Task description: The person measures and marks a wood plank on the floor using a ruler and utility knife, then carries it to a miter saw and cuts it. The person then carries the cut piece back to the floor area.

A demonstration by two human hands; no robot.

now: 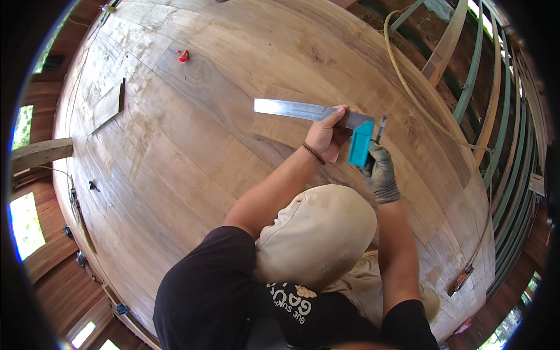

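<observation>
My left hand (324, 135), bare with a beaded bracelet at the wrist, is closed around the metal blade of a try square (291, 109). The blade points left and its teal handle sits on the right. My right hand (382, 166) wears a grey glove and is closed beside that handle, with its fingertips partly hidden behind it. A slim, dark pen (381, 129) sticks up from the right hand. Beneath the blade and the left hand, a loose wooden plank (271, 129) lies on the plank floor (221, 146).
A small red thing (184, 56) lies far left on the floor, and a thin board piece (109, 109) rests nearer the left side. A yellow hose (408, 93) runs along the right edge, beside open framing of green and brown beams (466, 87). An orange-handled tool (461, 280) lies at lower right.
</observation>
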